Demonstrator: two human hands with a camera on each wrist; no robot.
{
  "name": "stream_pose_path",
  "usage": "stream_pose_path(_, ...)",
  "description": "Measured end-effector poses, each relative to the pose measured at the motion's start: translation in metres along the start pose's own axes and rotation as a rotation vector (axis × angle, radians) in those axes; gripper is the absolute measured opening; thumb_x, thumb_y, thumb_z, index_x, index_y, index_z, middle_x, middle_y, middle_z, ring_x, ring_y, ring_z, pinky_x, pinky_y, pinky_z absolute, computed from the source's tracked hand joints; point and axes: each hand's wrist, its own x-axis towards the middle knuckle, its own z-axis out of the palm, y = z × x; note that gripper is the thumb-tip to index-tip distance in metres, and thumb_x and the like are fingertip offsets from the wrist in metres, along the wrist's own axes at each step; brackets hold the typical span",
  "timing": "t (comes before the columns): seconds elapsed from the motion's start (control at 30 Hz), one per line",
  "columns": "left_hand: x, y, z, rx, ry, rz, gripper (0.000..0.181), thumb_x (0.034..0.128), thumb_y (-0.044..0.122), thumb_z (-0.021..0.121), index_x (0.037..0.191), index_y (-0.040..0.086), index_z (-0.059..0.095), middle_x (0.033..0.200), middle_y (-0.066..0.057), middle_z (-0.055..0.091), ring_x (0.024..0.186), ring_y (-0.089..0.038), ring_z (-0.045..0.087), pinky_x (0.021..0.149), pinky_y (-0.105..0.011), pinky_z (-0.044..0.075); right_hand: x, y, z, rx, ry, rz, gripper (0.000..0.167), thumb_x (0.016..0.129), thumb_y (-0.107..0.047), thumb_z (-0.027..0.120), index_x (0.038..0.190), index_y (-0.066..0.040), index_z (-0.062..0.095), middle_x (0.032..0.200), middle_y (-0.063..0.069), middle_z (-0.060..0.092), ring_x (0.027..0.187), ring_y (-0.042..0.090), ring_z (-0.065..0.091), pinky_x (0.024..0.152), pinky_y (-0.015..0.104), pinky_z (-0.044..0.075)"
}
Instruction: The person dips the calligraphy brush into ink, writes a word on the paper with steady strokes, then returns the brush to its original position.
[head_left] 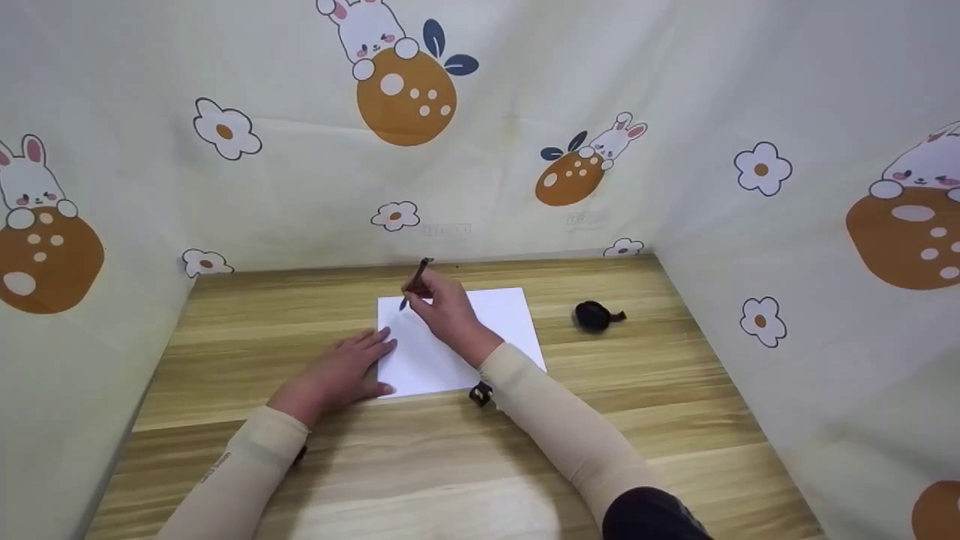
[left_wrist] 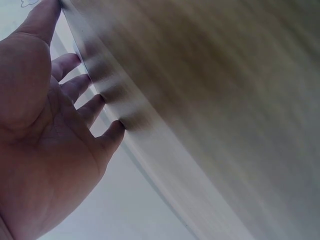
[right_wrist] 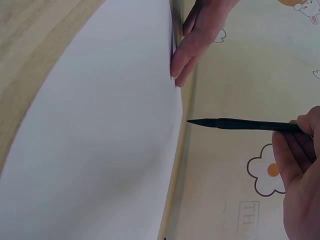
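A blank white sheet of paper (head_left: 450,367) lies on the wooden table. My right hand (head_left: 450,311) pinches a dark brush (head_left: 417,277) over the sheet's upper left part. In the right wrist view the brush (right_wrist: 235,123) ends in a pointed dark tip; whether it touches the paper I cannot tell. My left hand (head_left: 341,375) rests at the sheet's left edge, fingers spread and fingertips on the paper. The left wrist view shows that hand (left_wrist: 55,125) from the palm side, fingertips down on the surface.
To the right of the paper sits a small round black object (head_left: 592,316) with a short stub, its kind unclear. Fabric walls (head_left: 300,187) printed with rabbits and flowers stand around the wooden table (head_left: 637,397) at the back and both sides.
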Motion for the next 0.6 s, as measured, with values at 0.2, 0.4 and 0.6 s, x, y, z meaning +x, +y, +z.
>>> stream_pose_path(0.2, -0.0001, 0.0010, -0.0002, 0.009, 0.004, 0.006, 0.086, 0.1037, 0.050, 0.076, 0.170, 0.007, 0.043, 0.180, -0.017, 0.030, 0.165, -0.047, 0.025, 0.129, -0.072, 0.024, -0.0009, 0.0000, 0.0022, -0.015, -0.009, -0.021, 0.010, 0.104, 0.000, 0.074, 0.111, -0.007, 0.074, 0.111, 0.002, 0.079, 0.107, 0.010, 0.076, 0.096, 0.021, 0.059)
stream_pose_path(0.4, -0.0002, 0.0006, 0.0007, 0.026, 0.048, 0.055, 0.084, 0.1022, 0.046, 0.079, 0.166, 0.001, 0.047, 0.176, -0.023, 0.036, 0.161, -0.052, 0.033, 0.125, -0.074, 0.030, -0.0014, 0.0023, 0.0037, -0.027, -0.013, -0.045, 0.009, 0.104, 0.001, 0.074, 0.110, -0.005, 0.074, 0.111, 0.005, 0.079, 0.107, 0.013, 0.078, 0.096, 0.021, 0.060)
stream_pose_path(0.6, 0.0004, -0.0015, 0.0025, 0.028, 0.046, 0.055, 0.084, 0.1029, 0.048, 0.078, 0.167, 0.003, 0.047, 0.176, -0.022, 0.035, 0.161, -0.051, 0.032, 0.126, -0.074, 0.029, -0.0023, 0.0056, 0.0053, -0.046, -0.023, -0.051, 0.008, 0.104, 0.000, 0.075, 0.112, -0.004, 0.074, 0.110, 0.004, 0.078, 0.106, 0.010, 0.077, 0.095, 0.019, 0.059)
